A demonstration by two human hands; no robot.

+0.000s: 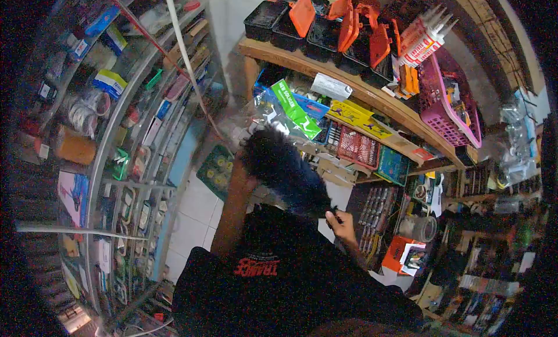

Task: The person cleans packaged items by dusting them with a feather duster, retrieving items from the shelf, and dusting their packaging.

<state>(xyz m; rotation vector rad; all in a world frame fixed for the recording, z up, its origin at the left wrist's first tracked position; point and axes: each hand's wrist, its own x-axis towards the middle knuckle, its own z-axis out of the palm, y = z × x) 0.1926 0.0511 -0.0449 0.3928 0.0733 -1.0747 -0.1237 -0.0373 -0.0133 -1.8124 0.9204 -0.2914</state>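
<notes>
A dark, fluffy feather duster (285, 168) slants across the middle of the view, its feathers black with a bluish sheen. My right hand (343, 225) is closed on its lower right end, the thumb pressed on the feathers. At the duster's upper left end is my left hand (245, 179), mostly covered by the feathers, so its fingers are hidden. Just beyond the feathers hangs a clear plastic packet with a green header (295, 110), close to the wooden shelf (337, 63).
Black boxes with orange lids (302, 14) line the upper shelf, beside a pink basket (442, 107). Below are a red basket (357, 146) and a green basket (393, 165). A metal rack (110, 133) of packaged goods stands left. A green crate (214, 173) sits on the tiled floor (195, 212).
</notes>
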